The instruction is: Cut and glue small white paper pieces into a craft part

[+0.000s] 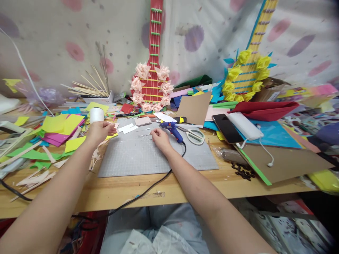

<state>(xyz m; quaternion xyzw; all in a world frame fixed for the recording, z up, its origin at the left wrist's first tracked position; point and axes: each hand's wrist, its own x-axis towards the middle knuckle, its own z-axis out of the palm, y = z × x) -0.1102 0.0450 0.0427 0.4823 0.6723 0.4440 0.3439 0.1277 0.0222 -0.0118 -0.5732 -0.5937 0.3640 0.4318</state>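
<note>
My left hand [100,133] is over the left rear corner of the grey cutting mat [132,158], beside a white round container [96,115]. Its fingers point right, loosely bent and apart, near a yellow paper piece [112,136]. At the mat's middle, my right hand [160,139] has its fingertips pinched together at the right ends of thin metal rods [144,136]; what is between them is too small to make out. Just behind it lie a blue glue gun [174,132] and scissors [195,136]. White paper pieces [128,128] lie between my hands.
A red paper guitar [153,84] with pink flowers and a yellow one [246,74] stand behind. Paper scraps [62,125] crowd the left. A phone [227,128], white power bank [245,126] and cardboard [280,165] lie right. A black cord [143,194] crosses the table's front.
</note>
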